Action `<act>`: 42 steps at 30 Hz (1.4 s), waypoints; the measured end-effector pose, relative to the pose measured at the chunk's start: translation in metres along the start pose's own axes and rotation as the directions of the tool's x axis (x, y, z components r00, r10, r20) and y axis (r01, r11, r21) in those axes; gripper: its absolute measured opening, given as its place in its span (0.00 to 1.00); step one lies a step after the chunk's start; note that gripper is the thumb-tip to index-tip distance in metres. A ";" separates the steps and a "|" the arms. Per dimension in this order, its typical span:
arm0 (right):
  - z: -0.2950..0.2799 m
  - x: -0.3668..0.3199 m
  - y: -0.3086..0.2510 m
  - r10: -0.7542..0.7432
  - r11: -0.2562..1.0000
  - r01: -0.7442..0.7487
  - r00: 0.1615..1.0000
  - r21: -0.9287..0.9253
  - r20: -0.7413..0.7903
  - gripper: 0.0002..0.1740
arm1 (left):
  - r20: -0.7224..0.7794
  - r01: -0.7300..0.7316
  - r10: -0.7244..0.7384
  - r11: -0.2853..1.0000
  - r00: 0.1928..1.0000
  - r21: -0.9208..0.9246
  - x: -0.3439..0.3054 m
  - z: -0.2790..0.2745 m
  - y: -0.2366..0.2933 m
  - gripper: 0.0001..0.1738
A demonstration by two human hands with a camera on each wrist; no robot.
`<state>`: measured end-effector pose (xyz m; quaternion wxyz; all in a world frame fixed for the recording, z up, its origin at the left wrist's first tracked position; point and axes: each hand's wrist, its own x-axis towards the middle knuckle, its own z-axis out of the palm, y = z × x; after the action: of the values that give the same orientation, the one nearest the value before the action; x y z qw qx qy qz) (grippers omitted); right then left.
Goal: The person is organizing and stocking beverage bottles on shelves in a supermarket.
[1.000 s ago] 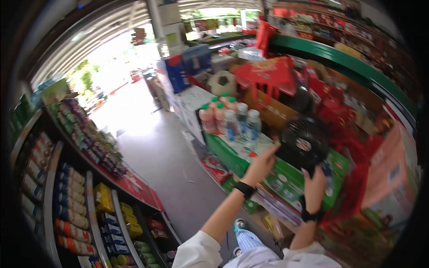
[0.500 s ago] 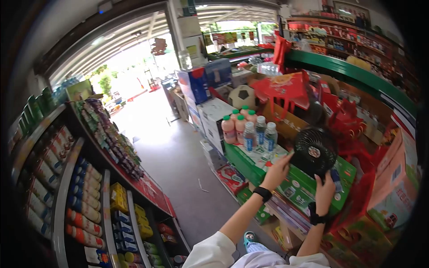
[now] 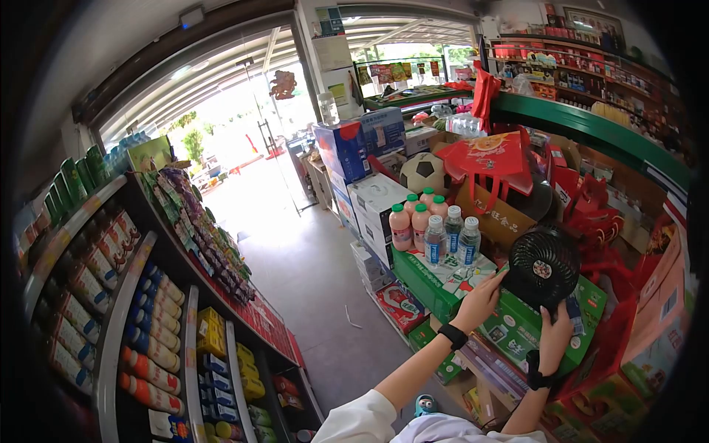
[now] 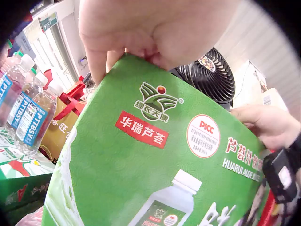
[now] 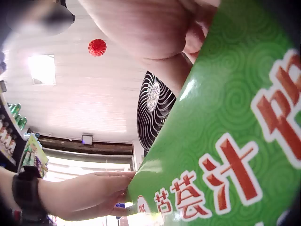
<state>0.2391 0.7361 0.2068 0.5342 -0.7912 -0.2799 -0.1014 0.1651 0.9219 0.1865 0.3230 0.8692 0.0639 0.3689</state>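
A green box (image 3: 509, 325) (image 4: 188, 127) (image 5: 225, 141) with a bottle picture lies among the stacked goods. My left hand (image 3: 478, 301) (image 4: 155, 28) (image 5: 84, 195) grips its upper edge near a corner, fingers bent over the edge. Farther right along that edge, my right hand (image 3: 555, 338) (image 4: 273, 126) (image 5: 160, 33) holds the box; its fingertips are partly hidden. A black fan (image 3: 543, 267) (image 4: 209, 77) (image 5: 153, 106) stands just beyond the box, between the hands. I cannot tell whether either hand touches it.
Bottles with green caps (image 3: 401, 227) and clear water bottles (image 3: 468, 240) stand left of the hands, near a football (image 3: 423, 173). Red bags (image 3: 491, 159) lie behind. A shelf of goods (image 3: 151, 325) lines the left, across a grey aisle floor (image 3: 325, 295).
The head view has turned left, so the goods, fan and both hands appear farther right and slightly lower. Both hands keep about the same places beside the fan.
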 end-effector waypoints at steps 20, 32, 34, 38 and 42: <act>-0.001 -0.034 0.011 -0.210 0.845 0.348 0.914 0.406 -0.346 0.22 | -0.033 0.510 -0.639 0.643 0.769 -0.571 -0.276 -0.063 0.082 0.17; 0.024 -0.109 -0.015 -0.579 0.780 0.509 0.807 0.363 0.113 0.06 | -0.370 0.519 -0.839 0.539 0.398 -0.663 -0.362 -0.056 0.105 0.14; 0.034 -0.101 -0.012 -0.566 0.766 0.492 0.821 0.415 0.073 0.06 | -0.346 0.495 -0.840 0.530 0.419 -0.688 -0.341 -0.061 0.099 0.13; 0.068 -0.073 -0.018 -0.474 0.781 0.419 0.881 0.464 0.003 0.09 | -0.309 0.550 -0.769 0.623 0.560 -0.556 -0.291 -0.071 0.082 0.13; 0.078 -0.045 -0.040 -0.544 0.718 0.494 0.838 0.490 -0.048 0.10 | -0.158 0.565 -0.727 0.634 0.668 -0.529 -0.257 -0.080 0.051 0.14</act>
<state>0.1692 0.8022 0.1856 0.6496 -0.5255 -0.5328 -0.1344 -0.0805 0.8336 0.1048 0.6036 0.6071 0.3495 0.3807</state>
